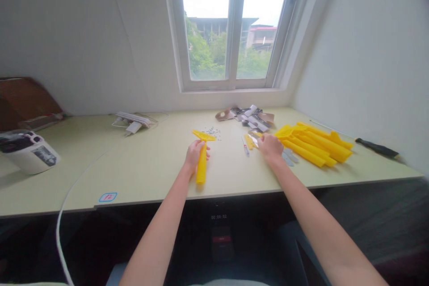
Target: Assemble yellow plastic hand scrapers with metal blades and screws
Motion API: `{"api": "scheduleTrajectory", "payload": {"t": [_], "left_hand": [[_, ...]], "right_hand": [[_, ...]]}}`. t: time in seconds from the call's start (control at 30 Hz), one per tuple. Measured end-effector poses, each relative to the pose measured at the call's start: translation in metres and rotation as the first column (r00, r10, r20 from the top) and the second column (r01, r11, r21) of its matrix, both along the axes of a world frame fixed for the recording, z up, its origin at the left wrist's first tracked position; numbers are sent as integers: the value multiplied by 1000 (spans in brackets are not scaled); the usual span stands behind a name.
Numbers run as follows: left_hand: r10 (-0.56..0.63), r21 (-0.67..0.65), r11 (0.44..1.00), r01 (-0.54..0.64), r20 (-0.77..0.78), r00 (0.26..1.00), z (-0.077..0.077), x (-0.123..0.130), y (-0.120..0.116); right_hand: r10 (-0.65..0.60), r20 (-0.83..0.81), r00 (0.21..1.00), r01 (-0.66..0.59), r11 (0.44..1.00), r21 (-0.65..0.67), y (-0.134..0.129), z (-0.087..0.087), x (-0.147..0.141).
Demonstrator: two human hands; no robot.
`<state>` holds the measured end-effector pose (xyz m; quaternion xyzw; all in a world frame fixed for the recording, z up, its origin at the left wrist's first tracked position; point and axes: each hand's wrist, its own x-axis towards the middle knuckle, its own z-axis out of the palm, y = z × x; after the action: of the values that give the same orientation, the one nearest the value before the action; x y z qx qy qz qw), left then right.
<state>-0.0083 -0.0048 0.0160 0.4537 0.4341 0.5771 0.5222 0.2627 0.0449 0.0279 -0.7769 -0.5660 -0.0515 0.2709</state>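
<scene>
My left hand (195, 153) is wrapped around a yellow plastic scraper handle (201, 164), its wide T-shaped head pointing away from me. At the right, my right hand (271, 146) is curled with its fingertips down at a shiny metal piece (254, 137); whether it grips that piece is hard to make out. A small flat yellow part (248, 141) lies beside those fingers. Just left of it is a slim white-and-red screwdriver-like tool (246, 146). Flat grey plates (289, 156) stick out from beneath my right wrist. Several small screws (212, 132) are scattered beyond the held handle.
More yellow scraper handles (315, 143) are piled at the right, near a black-handled screwdriver (377, 147). Torn packaging (255, 117) lies below the window. A power strip (134, 120), a white canister (31, 154) and a cardboard box (27, 100) stand left. A white cable (67, 196) crosses the table edge.
</scene>
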Motion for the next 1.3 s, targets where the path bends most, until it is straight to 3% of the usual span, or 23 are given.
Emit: {"api": "scheduleTrajectory", "payload": {"t": [0.07, 0.13, 0.2, 0.27, 0.3, 0.4, 0.47, 0.57, 0.8, 1.3], "left_hand": [[-51, -5, 999, 51, -9, 999, 0, 4, -2], [-119, -30, 992, 119, -10, 993, 0, 8, -2], [-139, -50, 989, 139, 4, 990, 0, 10, 0], [-122, -51, 991, 125, 65, 990, -1, 10, 2], [-110, -45, 992, 116, 111, 988, -1, 9, 4], [-87, -18, 995, 95, 249, 965, -1, 7, 6], [-94, -7, 995, 101, 289, 953, -1, 7, 6], [-102, -15, 994, 111, 287, 952, -1, 8, 7], [38, -79, 996, -28, 121, 992, 1, 17, 17], [45, -20, 999, -43, 81, 996, -4, 23, 16]], "right_hand": [[63, -195, 979, -45, 994, 96, 4, -1, -1], [206, -490, 847, -119, 972, 202, 9, -1, -6], [359, -753, 551, -192, 933, 305, 13, 0, -15], [436, -869, 233, -279, 886, 370, 13, 0, -28], [450, -885, 120, -341, 856, 389, 12, 1, -35], [436, -898, -51, -509, 763, 399, 4, 0, -56], [428, -900, -86, -552, 731, 401, -1, -1, -69], [436, -892, -122, -528, 732, 430, -6, -2, -82], [487, -870, -77, -492, 741, 458, -8, -7, -92], [587, -785, 197, -592, 710, 382, -12, -13, -90]]}}
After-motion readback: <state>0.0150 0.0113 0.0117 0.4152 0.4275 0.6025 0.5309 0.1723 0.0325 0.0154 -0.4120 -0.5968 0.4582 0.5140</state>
